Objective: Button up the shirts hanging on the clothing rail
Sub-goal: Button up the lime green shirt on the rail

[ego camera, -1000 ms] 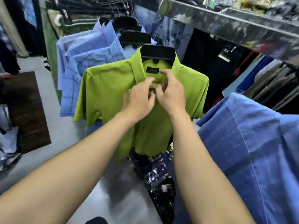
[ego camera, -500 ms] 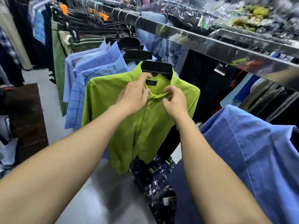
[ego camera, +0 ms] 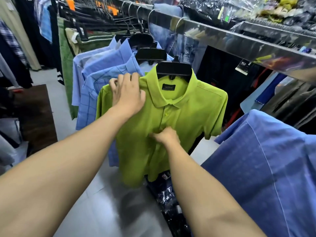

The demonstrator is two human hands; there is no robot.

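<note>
A lime green polo shirt (ego camera: 196, 113) hangs on a black hanger (ego camera: 173, 69) from the steel clothing rail (ego camera: 239, 41). Its collar is closed and one green button (ego camera: 165, 114) shows on the placket. My left hand (ego camera: 127, 93) lies over the shirt's left shoulder, its fingers curled over the shoulder edge. My right hand (ego camera: 165, 136) pinches the placket fabric below the button. Behind the green shirt hang several light blue shirts (ego camera: 102, 74). A darker blue shirt (ego camera: 266, 165) hangs close at my right.
Dark trousers on orange-tagged hangers (ego camera: 95, 16) fill the far rail. Plastic-wrapped clothes (ego camera: 169, 202) lie on the grey floor under the green shirt. A brown mat (ego camera: 37, 113) lies at the left. Packaged goods (ego camera: 256, 11) are stacked above the rail.
Both hands have left the collar. My left hand moved out to the shirt's left shoulder and my right hand dropped down the placket. The collar now sits closed.
</note>
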